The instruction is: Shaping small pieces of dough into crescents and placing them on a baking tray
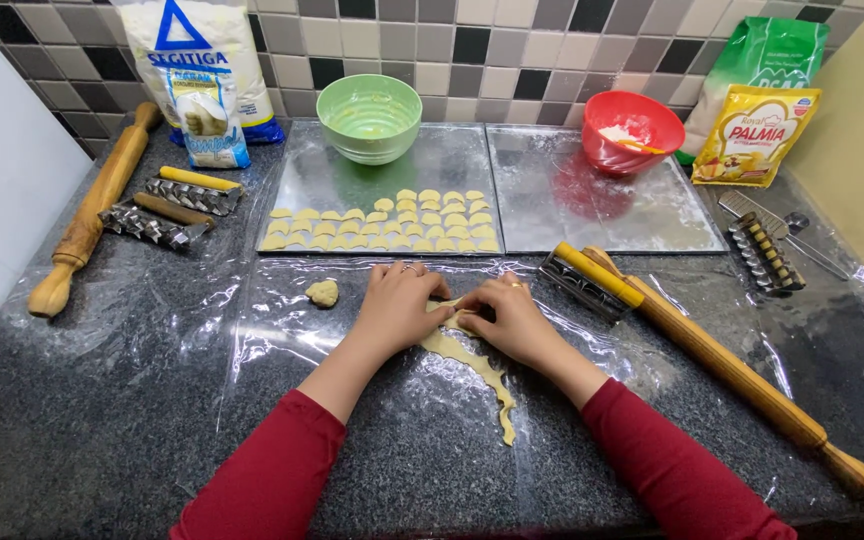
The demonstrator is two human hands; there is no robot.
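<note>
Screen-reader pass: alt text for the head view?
Left hand and right hand pinch a wavy strip of dough on a plastic-covered counter. Behind them, a metal tray holds rows of small dough pieces.

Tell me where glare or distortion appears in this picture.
Head view: glare on the plastic sheet and both metal trays; the red bowl mirrors in the right tray; wide-lens bending curves the edges; both hands and the dough strip stay sharp.
</note>
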